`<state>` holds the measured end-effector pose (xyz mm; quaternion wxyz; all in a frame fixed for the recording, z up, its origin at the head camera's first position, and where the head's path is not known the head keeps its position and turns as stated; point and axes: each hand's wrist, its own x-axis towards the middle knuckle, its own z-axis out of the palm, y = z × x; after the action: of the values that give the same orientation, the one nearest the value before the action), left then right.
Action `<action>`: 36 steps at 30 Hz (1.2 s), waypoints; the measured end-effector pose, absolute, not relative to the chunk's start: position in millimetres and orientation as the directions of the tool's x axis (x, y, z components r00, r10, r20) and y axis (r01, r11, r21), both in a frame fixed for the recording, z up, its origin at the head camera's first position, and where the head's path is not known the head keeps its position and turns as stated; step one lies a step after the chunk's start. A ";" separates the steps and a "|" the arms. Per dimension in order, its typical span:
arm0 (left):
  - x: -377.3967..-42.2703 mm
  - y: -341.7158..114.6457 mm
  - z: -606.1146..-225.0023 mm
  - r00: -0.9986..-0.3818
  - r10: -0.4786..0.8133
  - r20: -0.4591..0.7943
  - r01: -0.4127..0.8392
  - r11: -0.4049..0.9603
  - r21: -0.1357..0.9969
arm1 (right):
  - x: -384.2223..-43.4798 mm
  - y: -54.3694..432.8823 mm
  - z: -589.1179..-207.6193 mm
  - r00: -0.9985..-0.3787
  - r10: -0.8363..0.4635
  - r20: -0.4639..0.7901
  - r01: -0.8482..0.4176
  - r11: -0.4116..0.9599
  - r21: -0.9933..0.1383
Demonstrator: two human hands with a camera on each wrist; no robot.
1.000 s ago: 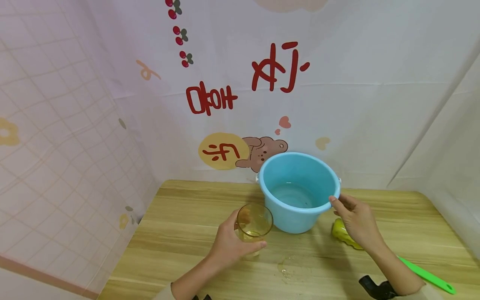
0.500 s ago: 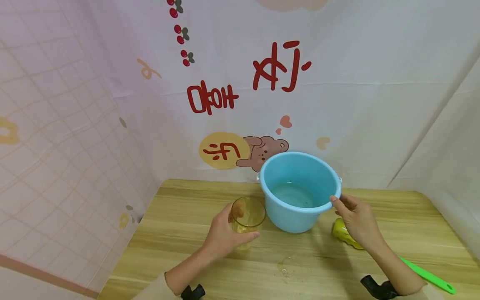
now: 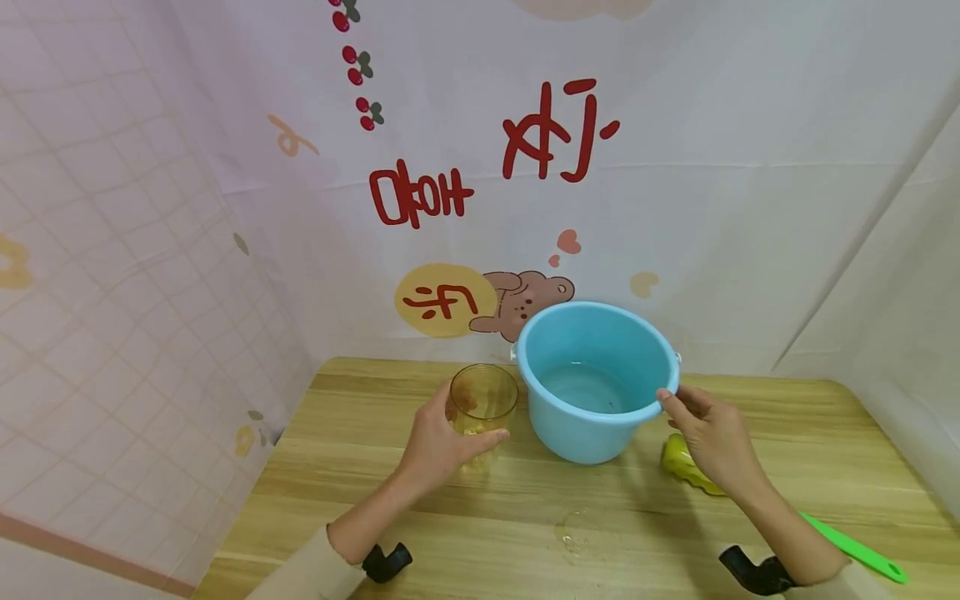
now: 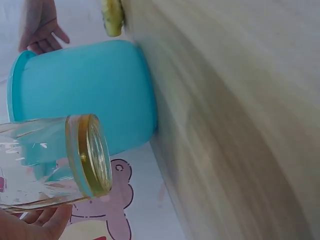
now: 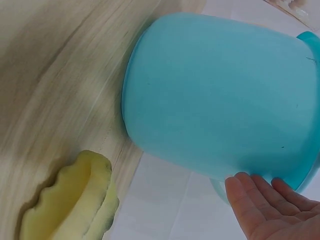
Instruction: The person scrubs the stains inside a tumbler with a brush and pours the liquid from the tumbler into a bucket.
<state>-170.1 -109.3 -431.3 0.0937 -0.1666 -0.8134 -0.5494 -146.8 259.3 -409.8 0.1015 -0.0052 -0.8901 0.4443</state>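
An amber-tinted drinking glass (image 3: 487, 400) is in my left hand (image 3: 438, 442), which grips it round the side just left of the bucket. In the left wrist view the base of the glass (image 4: 90, 155) shows a thick golden ring, apart from the tabletop. A light blue bucket (image 3: 581, 437) stands upright at the back of the table with some water in its bottom. My right hand (image 3: 708, 437) pinches the bucket's right rim, thumb on top and fingers underneath. From the right wrist, those fingers (image 5: 255, 197) lie against the bucket's outer wall.
A yellow-green object with a wavy edge (image 3: 686, 467) lies right of the bucket, under my right hand. Beside my right forearm is a bright green handle (image 3: 855, 546). A wet ring mark (image 3: 581, 533) shows on the wooden table (image 3: 360, 417). A printed cloth (image 3: 712, 225) hangs behind.
My left hand has carried the glass leftward and farther back, away from the wet mark. The right hand and the bucket have stayed where they were.
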 end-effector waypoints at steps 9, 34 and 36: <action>-180.2 -98.6 -417.2 -0.931 0.083 0.354 0.363 0.293 0.885 | -146.5 258.3 -408.6 -0.981 0.090 0.172 -0.085 0.595 -0.799; -206.7 -76.3 -397.9 -0.912 0.005 0.411 0.395 0.283 0.874 | -145.8 259.1 -408.3 -0.980 0.081 0.182 -0.102 0.578 -0.810; -208.8 -75.3 -396.5 -0.911 0.006 0.412 0.398 0.270 0.876 | -146.0 258.9 -408.4 -0.981 0.081 0.178 -0.099 0.577 -0.811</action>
<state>-208.8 -75.3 -396.5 0.1663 -0.1298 -0.7794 -0.5899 -146.0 258.9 -408.4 0.0980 0.0050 -0.8825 0.4600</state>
